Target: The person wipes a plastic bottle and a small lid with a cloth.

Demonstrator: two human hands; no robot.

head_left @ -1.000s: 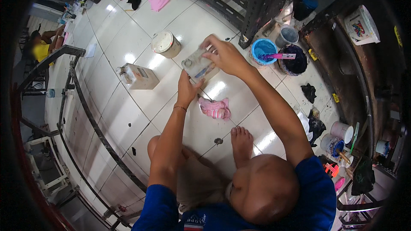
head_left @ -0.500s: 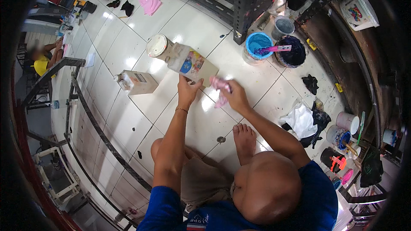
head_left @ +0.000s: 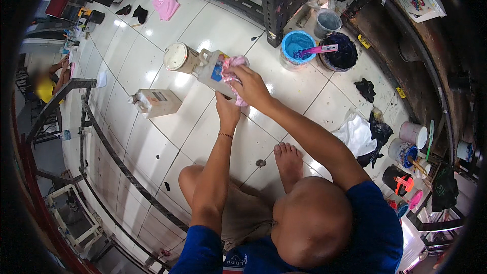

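Observation:
My left hand (head_left: 227, 109) grips the near bottom end of a translucent plastic jerrycan (head_left: 207, 74) with a colourful label; some of its fingers are hidden under the can. Bunched in my right hand (head_left: 249, 87) is a pink cloth (head_left: 234, 66), pressed against the side of the can and covering much of the label. Beyond the can's handle end, a round tub (head_left: 176, 57) with a pale stained lid lies very close to or against it. To the left, a second jerrycan (head_left: 158, 102) rests on the tiles.
Paint buckets, one bright blue (head_left: 298, 50) with a pink-handled tool and one dark (head_left: 341, 52), stand front right beside a black metal rack (head_left: 274, 5). White cloth (head_left: 355, 134) and several pots lie at right. A metal rail (head_left: 119, 157) runs along the left. Another person (head_left: 48, 83) sits far left.
My right hand has moved left and up, bringing the pink cloth from beside the jerrycan's bottom onto its labelled side. My left hand keeps its hold. The view has shifted slightly.

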